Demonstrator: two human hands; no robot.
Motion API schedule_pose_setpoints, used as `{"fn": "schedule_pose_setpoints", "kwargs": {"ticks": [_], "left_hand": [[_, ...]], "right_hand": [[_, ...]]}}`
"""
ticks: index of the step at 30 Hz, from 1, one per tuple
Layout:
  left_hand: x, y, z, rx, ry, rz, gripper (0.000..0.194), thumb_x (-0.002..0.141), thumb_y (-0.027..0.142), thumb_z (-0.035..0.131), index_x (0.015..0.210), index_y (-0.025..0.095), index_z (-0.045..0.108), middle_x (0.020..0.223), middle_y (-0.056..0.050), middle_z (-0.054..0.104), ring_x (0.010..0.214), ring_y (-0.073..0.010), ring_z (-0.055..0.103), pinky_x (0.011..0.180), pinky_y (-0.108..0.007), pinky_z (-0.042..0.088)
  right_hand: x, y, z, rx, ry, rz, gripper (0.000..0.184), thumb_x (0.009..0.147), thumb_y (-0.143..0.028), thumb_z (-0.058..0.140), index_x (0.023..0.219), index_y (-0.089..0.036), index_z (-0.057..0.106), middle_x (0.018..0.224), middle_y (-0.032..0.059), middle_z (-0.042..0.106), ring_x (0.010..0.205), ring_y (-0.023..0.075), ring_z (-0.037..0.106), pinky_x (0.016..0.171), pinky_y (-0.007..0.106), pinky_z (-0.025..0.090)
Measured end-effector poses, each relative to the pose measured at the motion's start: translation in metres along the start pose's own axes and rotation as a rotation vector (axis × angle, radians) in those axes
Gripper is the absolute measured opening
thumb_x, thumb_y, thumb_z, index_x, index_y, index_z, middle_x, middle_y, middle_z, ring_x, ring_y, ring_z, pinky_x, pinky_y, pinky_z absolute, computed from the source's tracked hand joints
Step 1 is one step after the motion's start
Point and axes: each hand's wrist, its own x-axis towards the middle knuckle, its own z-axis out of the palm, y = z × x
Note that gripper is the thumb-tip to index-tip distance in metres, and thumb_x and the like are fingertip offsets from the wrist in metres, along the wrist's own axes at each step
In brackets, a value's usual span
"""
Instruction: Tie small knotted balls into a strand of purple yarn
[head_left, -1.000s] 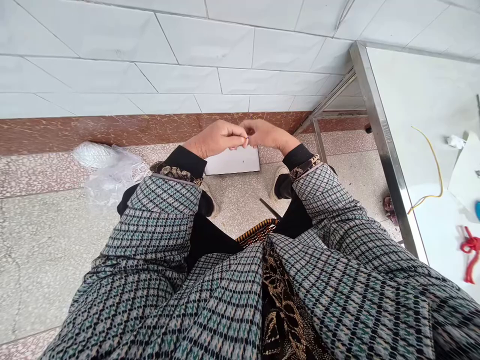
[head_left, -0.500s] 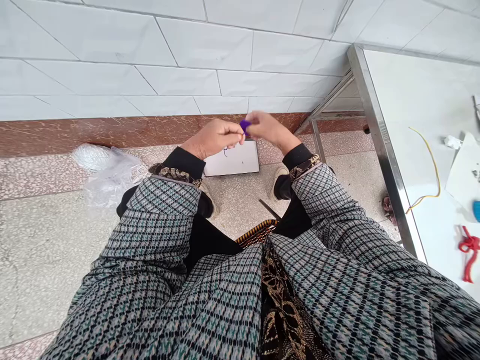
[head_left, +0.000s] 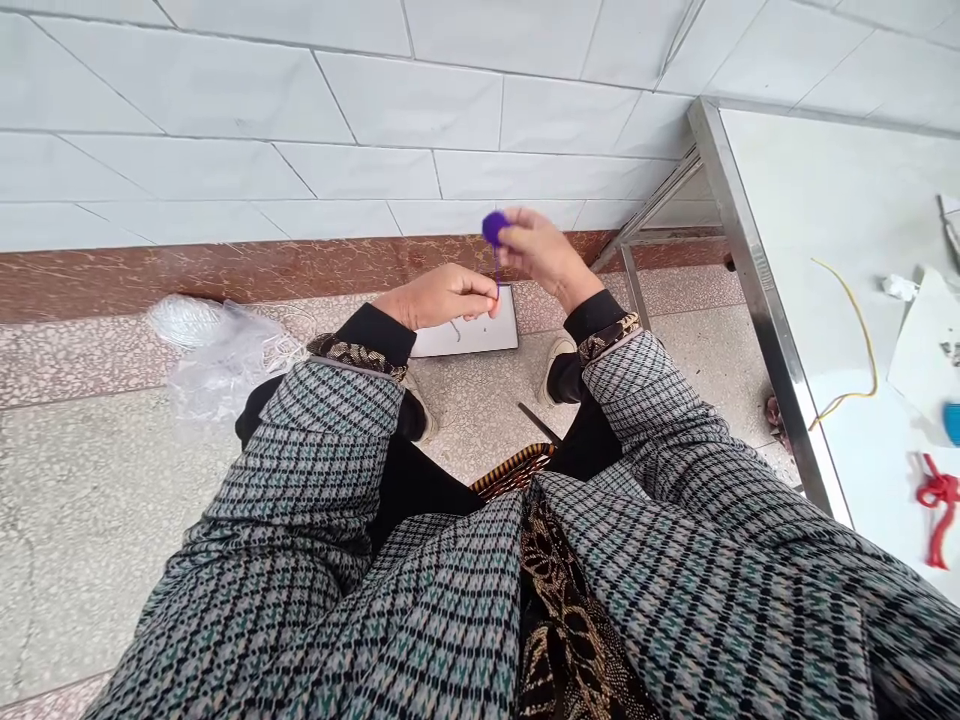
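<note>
My right hand (head_left: pixel 543 254) is closed on a small purple bundle of thread (head_left: pixel 494 227), holding it by its right side between thumb and fingers. A short length of purple thread (head_left: pixel 496 268) runs down from it to my left hand (head_left: pixel 444 298). The fingertips of my left hand are pinched on the thread's lower end, and a tiny orange-red spot shows there. Below the hands, a white, dark-edged rectangular tray (head_left: pixel 504 332) lies on the floor with small dark bits on it.
A metal-edged white table (head_left: pixel 787 200) stands at the right, holding a yellow cord (head_left: pixel 871 345), a red knotted cord (head_left: pixel 937 490) and a blue item (head_left: pixel 952 422). A clear plastic bag with white cord (head_left: pixel 225 345) lies on the floor at left. A tiled wall (head_left: pixel 360 100) is ahead.
My right hand has risen with the purple bundle while my left hand has dropped slightly. The two hands are farther apart, with a stretch of purple thread now visible between them.
</note>
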Motion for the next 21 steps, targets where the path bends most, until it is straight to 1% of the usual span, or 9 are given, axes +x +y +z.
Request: {"fn": "schedule_pose_setpoints", "kwargs": {"ticks": [4,7,9,12,14,16,18,20,21], "left_hand": [[-0.005,-0.009,-0.012,-0.064,0.349,-0.002,0.013,0.08,0.018,0.065,0.068,0.018,0.068,0.063,-0.001,0.058,0.059,-0.0122,0.048,0.062,-0.027,0.038],[-0.005,-0.017,-0.017,-0.066,0.606,-0.135,0.016,0.081,0.015,0.06,0.066,0.019,0.065,0.057,0.001,0.051,0.055,-0.0128,0.043,0.06,-0.028,0.034],[-0.003,-0.016,-0.014,-0.013,0.594,-0.192,0.017,0.081,0.014,0.059,0.067,0.018,0.067,0.057,0.001,0.052,0.055,-0.0125,0.043,0.061,-0.027,0.034],[0.0,-0.005,-0.003,0.078,0.278,-0.148,0.016,0.082,0.017,0.061,0.069,0.018,0.071,0.061,0.001,0.059,0.057,-0.0121,0.049,0.064,-0.027,0.038],[-0.001,0.001,0.002,0.097,0.089,-0.075,0.016,0.083,0.019,0.063,0.069,0.018,0.072,0.062,0.001,0.061,0.058,-0.0117,0.051,0.065,-0.026,0.04],[-0.003,0.003,0.0,0.073,0.086,-0.001,0.015,0.083,0.019,0.064,0.07,0.018,0.072,0.063,0.001,0.061,0.059,-0.0113,0.051,0.065,-0.026,0.04],[-0.006,-0.001,-0.006,0.007,0.248,0.04,0.013,0.082,0.017,0.063,0.071,0.018,0.07,0.062,0.001,0.058,0.058,-0.0112,0.049,0.064,-0.026,0.04],[-0.007,-0.008,-0.013,-0.077,0.436,0.026,0.015,0.082,0.013,0.06,0.069,0.018,0.066,0.059,0.001,0.054,0.056,-0.0113,0.046,0.062,-0.026,0.037],[-0.007,-0.011,-0.015,-0.102,0.494,0.004,0.016,0.082,0.012,0.058,0.068,0.018,0.064,0.058,0.001,0.052,0.055,-0.0112,0.044,0.061,-0.026,0.036]], "right_hand": [[-0.011,0.001,0.002,-0.283,-0.476,0.151,0.031,0.075,0.006,0.074,0.094,-0.014,0.059,0.075,-0.0038,0.062,0.061,0.0079,0.055,0.054,0.017,0.044],[-0.013,-0.007,-0.003,0.008,-0.485,0.001,0.032,0.081,-0.006,0.078,0.104,-0.016,0.058,0.092,-0.0015,0.067,0.069,0.0076,0.057,0.065,0.018,0.054],[-0.009,-0.012,-0.006,0.2,-0.272,-0.133,0.029,0.093,-0.019,0.077,0.109,-0.018,0.054,0.099,-0.001,0.065,0.076,0.0073,0.057,0.075,0.019,0.057],[-0.001,-0.011,-0.006,0.271,0.013,-0.208,0.015,0.106,-0.025,0.064,0.111,-0.019,0.051,0.1,-0.0007,0.06,0.083,0.0073,0.059,0.084,0.019,0.058],[0.002,-0.005,-0.003,0.152,0.088,-0.126,0.011,0.105,-0.019,0.061,0.109,-0.018,0.051,0.093,-0.0014,0.059,0.077,0.0074,0.059,0.076,0.018,0.056],[-0.001,0.001,0.0,-0.079,-0.012,0.019,0.018,0.094,-0.01,0.068,0.103,-0.017,0.054,0.083,-0.0027,0.059,0.068,0.0079,0.055,0.062,0.016,0.049],[-0.008,0.003,0.002,-0.241,-0.286,0.121,0.027,0.08,-0.004,0.076,0.097,-0.015,0.058,0.078,-0.0031,0.061,0.065,0.0085,0.054,0.055,0.017,0.045],[-0.014,-0.001,0.001,-0.177,-0.509,0.079,0.035,0.074,-0.009,0.083,0.099,-0.015,0.06,0.085,-0.0017,0.065,0.07,0.0092,0.057,0.059,0.018,0.049],[-0.015,-0.004,-0.001,-0.075,-0.524,0.006,0.038,0.076,-0.016,0.087,0.102,-0.016,0.059,0.091,-0.0013,0.066,0.074,0.009,0.058,0.064,0.018,0.053]]}}
